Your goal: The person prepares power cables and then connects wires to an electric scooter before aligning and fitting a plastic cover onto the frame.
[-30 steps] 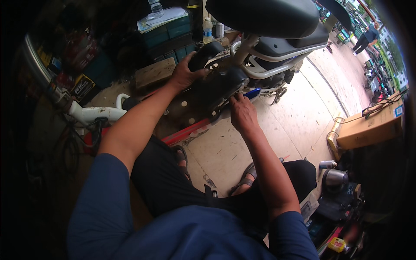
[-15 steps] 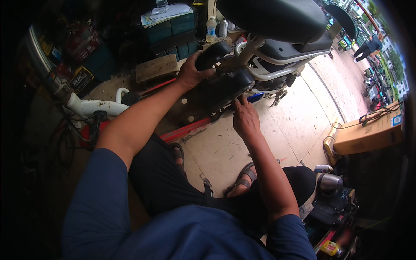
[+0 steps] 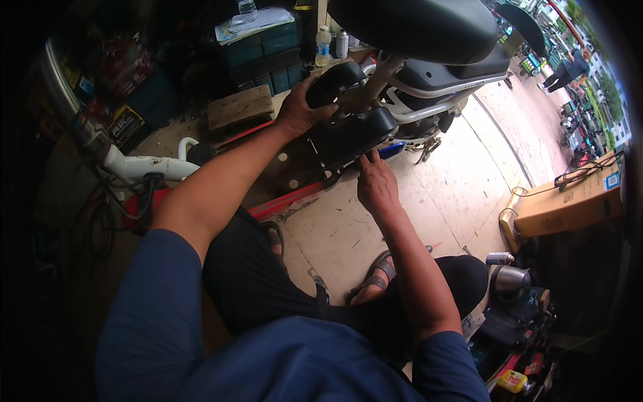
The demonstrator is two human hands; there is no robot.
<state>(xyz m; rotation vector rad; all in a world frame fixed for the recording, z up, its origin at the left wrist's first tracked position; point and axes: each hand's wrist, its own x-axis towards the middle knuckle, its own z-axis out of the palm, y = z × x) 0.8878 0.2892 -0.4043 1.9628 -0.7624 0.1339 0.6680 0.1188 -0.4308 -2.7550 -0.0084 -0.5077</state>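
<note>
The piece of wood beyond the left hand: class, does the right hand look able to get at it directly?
Probably not: between the right hand and the piece of wood lie the black cover and the left hand.

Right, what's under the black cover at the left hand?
Below the near edge of the black cover, a blue piece shows beside the right hand. Whatever lies directly beneath is covered.

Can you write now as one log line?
left hand: gripping black cover | right hand: near blue part | nearby: black seat
</note>
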